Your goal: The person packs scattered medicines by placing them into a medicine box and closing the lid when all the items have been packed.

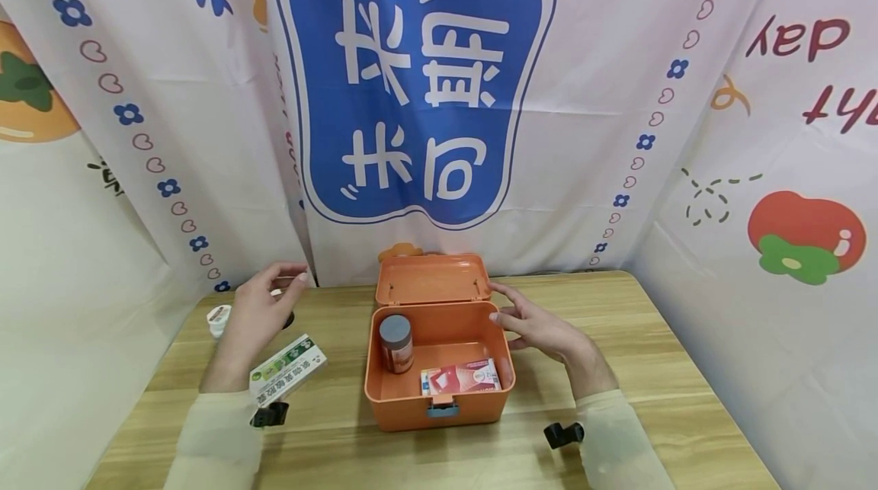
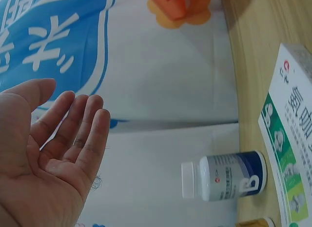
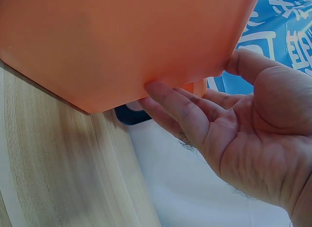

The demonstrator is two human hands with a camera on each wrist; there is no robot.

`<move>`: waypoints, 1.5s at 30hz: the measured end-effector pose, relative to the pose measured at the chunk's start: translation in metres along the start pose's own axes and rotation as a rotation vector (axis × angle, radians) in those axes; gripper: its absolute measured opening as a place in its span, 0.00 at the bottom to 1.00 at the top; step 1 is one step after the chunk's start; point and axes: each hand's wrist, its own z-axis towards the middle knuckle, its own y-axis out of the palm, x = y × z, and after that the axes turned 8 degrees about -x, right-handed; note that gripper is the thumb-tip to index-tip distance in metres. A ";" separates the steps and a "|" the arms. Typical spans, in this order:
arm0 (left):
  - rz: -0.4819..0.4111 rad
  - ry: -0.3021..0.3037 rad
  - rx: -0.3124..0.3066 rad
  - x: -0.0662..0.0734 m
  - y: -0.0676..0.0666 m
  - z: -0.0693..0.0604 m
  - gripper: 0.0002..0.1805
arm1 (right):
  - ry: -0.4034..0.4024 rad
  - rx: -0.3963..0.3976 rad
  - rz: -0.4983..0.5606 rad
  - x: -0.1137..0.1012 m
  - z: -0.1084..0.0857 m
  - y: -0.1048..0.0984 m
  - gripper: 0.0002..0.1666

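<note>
My left hand (image 1: 264, 307) hovers above the left of the table, fingers loosely bent and nothing in the palm. Below it lies a white and green medicine box (image 1: 288, 369). A white pill bottle with a dark blue base (image 2: 226, 178) stands behind, mostly hidden by that hand in the head view. At centre is an orange storage box (image 1: 439, 414) with its lid (image 1: 432, 280) raised. Inside are a jar with a grey cap (image 1: 396, 345), upright, and a red and white packet (image 1: 463, 378), lying flat. My right hand (image 1: 542, 326) touches the box's right side near the back corner.
A white-capped bottle (image 1: 219, 320) stands at the table's far left. The wooden table (image 1: 583, 429) meets a printed curtain (image 1: 562, 208) at its back, with more hanging cloth on both sides. Black wrist mounts (image 1: 564, 435) are strapped to both forearms.
</note>
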 end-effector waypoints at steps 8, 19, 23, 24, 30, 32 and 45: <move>0.001 -0.045 0.014 -0.013 -0.013 -0.002 0.28 | -0.020 -0.018 0.021 -0.002 -0.001 0.001 0.48; -0.065 -0.130 0.036 -0.034 -0.025 -0.004 0.32 | -0.018 -0.017 0.023 -0.002 0.000 0.001 0.47; -0.136 -0.164 0.055 -0.041 -0.028 -0.005 0.31 | -0.020 -0.017 0.024 -0.001 0.000 0.001 0.47; -0.160 -0.167 0.064 -0.042 -0.029 -0.005 0.31 | -0.019 -0.016 0.024 -0.001 0.000 0.000 0.47; -0.335 -0.200 0.122 -0.051 -0.034 -0.006 0.28 | -0.023 -0.019 0.024 -0.001 -0.001 0.000 0.48; -0.379 -0.223 0.140 -0.053 -0.036 -0.007 0.25 | -0.018 -0.017 0.022 -0.001 -0.001 0.000 0.48; -0.623 -0.280 0.174 -0.074 -0.053 -0.013 0.09 | -0.010 -0.014 0.015 -0.002 -0.001 0.000 0.48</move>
